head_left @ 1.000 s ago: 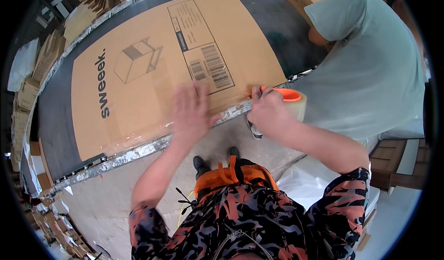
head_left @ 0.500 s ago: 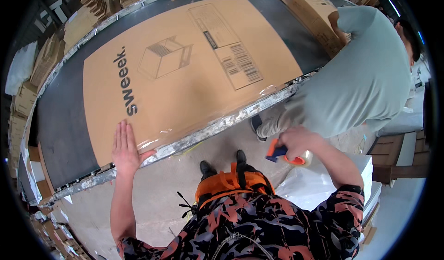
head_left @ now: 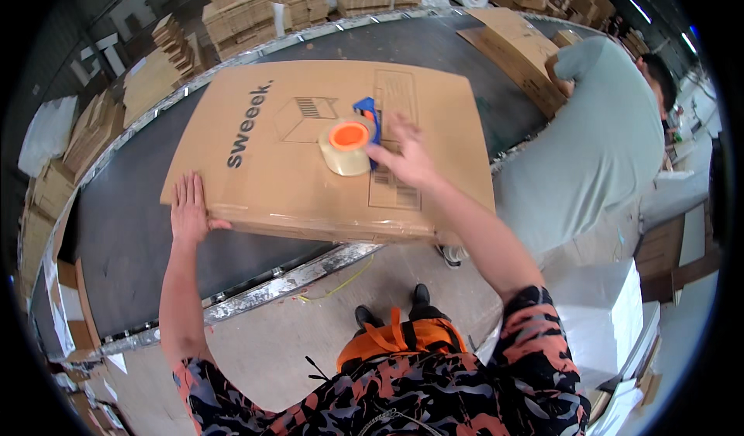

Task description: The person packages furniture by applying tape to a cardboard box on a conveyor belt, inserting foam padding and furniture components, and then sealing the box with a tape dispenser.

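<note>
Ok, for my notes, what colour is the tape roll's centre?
The roll's centre is orange; see head view.

Left hand (head_left: 188, 217) at corner of brown carton (head_left: 294, 176)

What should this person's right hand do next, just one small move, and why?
Probably shift the right hand to the near right corner of the carton. It looks open beside the tape dispenser, which seems to lie on top, while the left hand is at the near left corner. The carton's right part appears to jut past the conveyor's metal edge, so steadying it seems sensible.
</note>
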Tool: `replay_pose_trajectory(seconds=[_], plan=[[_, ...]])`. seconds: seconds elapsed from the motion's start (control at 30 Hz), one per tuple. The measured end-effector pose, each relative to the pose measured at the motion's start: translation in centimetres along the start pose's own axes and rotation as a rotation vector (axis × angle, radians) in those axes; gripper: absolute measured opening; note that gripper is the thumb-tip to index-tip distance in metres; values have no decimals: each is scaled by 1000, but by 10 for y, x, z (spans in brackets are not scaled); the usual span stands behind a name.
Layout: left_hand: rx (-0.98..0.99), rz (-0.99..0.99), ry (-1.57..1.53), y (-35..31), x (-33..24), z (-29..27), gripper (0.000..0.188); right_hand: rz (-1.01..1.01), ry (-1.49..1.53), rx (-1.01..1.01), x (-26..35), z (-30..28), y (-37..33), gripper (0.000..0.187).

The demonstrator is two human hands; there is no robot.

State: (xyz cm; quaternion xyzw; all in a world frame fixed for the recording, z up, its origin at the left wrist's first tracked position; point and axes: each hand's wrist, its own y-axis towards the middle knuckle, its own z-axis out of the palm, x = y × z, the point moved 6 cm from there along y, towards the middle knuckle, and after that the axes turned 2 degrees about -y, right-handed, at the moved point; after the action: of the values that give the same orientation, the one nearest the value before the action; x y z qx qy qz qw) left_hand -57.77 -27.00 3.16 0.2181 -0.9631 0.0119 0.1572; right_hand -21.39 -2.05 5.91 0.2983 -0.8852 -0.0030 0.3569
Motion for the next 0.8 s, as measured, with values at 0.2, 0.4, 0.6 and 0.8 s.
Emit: replay_pose_trajectory(seconds=[0.2,0.4,0.6,0.8], plan=[[130,-479,-160,6,33,23,118,88,-532,-2,-111,-54,-62,80],[-634,-931,-2005,-56,-93,38,114,208,-286,24,-149,-11,-82,84],[-795,-983,-1440,-4,-159,29,93,646,1496,56,-138,87,-108,73],[-252,-745,-2006,65,-77,14,84,399,605,-185,-40,142,-122,89]])
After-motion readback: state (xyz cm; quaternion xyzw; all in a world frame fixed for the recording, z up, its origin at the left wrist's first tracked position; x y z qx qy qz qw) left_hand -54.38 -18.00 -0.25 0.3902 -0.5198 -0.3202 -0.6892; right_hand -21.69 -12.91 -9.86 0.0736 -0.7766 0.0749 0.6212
